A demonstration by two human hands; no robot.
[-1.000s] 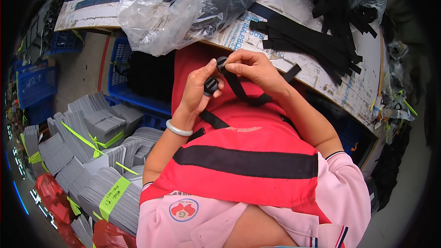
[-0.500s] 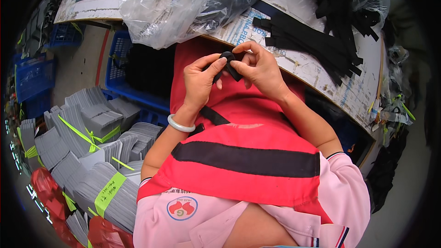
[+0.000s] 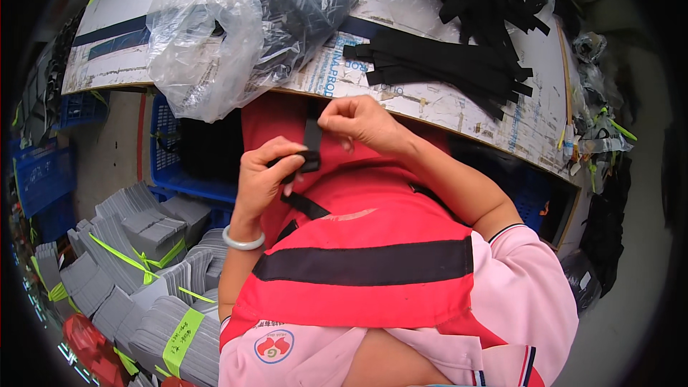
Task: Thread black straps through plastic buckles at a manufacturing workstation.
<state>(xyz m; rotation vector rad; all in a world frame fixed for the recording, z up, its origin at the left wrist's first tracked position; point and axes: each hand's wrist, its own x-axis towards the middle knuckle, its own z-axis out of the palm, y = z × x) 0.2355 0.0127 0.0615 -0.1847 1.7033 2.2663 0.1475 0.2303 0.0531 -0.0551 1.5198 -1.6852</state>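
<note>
My left hand [image 3: 264, 173] is closed, thumb against fingers, on a small black piece [image 3: 310, 162] that looks like a buckle or a folded strap end; its exact kind is hard to make out. From it a flat black strap [image 3: 313, 133] runs up towards the table edge. My right hand [image 3: 364, 126] pinches the side of this strap, thumb and forefinger together and the other fingers curled. Both hands are over the red apron [image 3: 373, 215] on my lap. Another black strip [image 3: 304, 205] lies on the apron below my left hand.
Ahead stands a worn white-topped table [image 3: 459, 116] bearing a pile of black strips [image 3: 444, 64] and a clear plastic bag [image 3: 208, 50] of dark pieces. To my left are a blue crate [image 3: 163, 150] and stacks of grey sheets [image 3: 172, 330] tied with yellow-green bands.
My hands, close together before, are apart now: the left has come lower and leftward with the black piece, the right has moved left along the strap. The view has shifted slightly.
</note>
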